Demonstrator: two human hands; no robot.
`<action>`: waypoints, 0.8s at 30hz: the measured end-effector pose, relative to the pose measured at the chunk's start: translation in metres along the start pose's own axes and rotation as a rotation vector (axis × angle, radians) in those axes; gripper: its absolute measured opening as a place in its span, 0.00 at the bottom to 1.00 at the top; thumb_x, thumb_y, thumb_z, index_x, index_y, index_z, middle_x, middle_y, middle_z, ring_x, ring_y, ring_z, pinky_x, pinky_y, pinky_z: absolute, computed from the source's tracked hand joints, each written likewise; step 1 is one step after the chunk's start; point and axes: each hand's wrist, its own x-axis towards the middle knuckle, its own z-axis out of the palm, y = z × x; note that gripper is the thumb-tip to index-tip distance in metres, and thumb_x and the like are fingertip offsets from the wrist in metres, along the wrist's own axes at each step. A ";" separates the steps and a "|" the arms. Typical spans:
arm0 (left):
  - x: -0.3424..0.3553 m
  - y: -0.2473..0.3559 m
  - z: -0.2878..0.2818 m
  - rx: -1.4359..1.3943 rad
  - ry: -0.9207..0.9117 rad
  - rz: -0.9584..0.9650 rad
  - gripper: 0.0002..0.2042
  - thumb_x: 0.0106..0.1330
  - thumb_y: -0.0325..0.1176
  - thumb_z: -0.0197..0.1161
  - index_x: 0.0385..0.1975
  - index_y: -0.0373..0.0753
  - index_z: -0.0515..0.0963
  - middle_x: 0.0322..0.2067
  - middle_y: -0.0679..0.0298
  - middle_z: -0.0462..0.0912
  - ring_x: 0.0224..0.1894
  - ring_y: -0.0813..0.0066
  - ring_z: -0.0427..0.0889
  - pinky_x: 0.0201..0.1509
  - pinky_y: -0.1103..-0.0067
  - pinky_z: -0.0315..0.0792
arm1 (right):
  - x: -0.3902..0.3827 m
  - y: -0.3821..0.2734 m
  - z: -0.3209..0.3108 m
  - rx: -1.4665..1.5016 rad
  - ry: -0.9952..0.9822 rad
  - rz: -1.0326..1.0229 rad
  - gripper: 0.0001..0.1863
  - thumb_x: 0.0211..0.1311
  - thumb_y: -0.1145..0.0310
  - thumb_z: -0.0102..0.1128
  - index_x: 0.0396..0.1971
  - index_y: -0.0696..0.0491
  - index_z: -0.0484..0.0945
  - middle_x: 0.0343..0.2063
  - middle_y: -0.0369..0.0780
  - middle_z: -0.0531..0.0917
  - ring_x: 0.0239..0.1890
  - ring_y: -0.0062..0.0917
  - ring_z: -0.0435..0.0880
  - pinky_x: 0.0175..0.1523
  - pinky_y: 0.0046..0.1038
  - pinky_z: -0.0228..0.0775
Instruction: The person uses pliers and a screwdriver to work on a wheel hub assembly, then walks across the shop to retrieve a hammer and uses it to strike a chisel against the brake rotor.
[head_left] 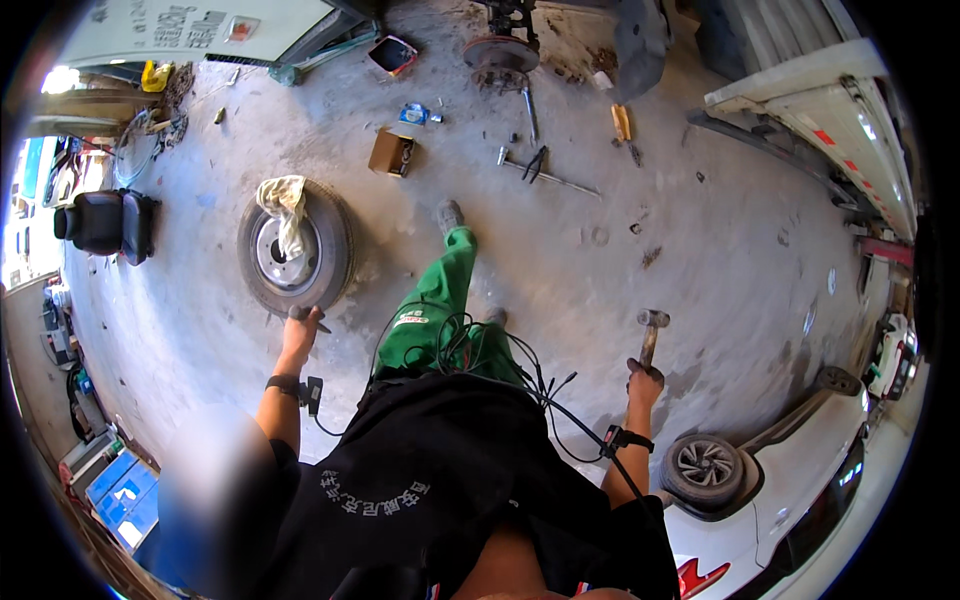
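My right hand [645, 378], out to the right, is closed round the handle of a hammer [652, 328], its head pointing away from me. On the left, my left hand [302, 322] is closed round a short dark rod-like tool [322, 326] whose kind I cannot make out. Just beyond that hand a wheel with a tyre [340, 235] lies flat on the floor. A pale stained cloth [284, 205] is draped over its rim. Whether the left hand touches the tyre is hard to tell.
Ahead stands a brake disc on a hub [500, 55]. Near it lie a long wrench bar [570, 184], pliers [535, 164] and an open cardboard box [392, 153]. A black seat [98, 222] stands far left, a white car [780, 515] at right. Cables [470, 345] hang at my waist.
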 end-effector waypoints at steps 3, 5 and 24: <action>0.054 0.059 0.027 0.086 0.054 0.159 0.14 0.63 0.41 0.57 0.34 0.35 0.80 0.27 0.57 0.82 0.31 0.67 0.79 0.38 0.71 0.70 | 0.020 -0.097 0.001 -0.217 -0.008 -0.266 0.19 0.46 0.55 0.68 0.17 0.58 0.79 0.18 0.48 0.80 0.26 0.42 0.79 0.35 0.39 0.68; 0.085 0.144 0.050 0.416 0.068 0.268 0.12 0.62 0.38 0.58 0.35 0.35 0.79 0.27 0.54 0.80 0.31 0.66 0.79 0.38 0.74 0.70 | 0.042 -0.133 0.011 -0.011 -0.114 -0.066 0.17 0.47 0.59 0.68 0.15 0.58 0.77 0.15 0.45 0.79 0.21 0.37 0.79 0.29 0.36 0.68; 0.301 0.417 0.421 -0.194 -0.146 1.189 0.09 0.47 0.32 0.69 0.26 0.38 0.77 0.23 0.62 0.76 0.29 0.62 0.74 0.37 0.73 0.66 | 0.304 -0.422 0.227 0.329 -0.330 -0.712 0.14 0.49 0.67 0.68 0.30 0.57 0.73 0.16 0.38 0.77 0.18 0.19 0.71 0.27 0.24 0.67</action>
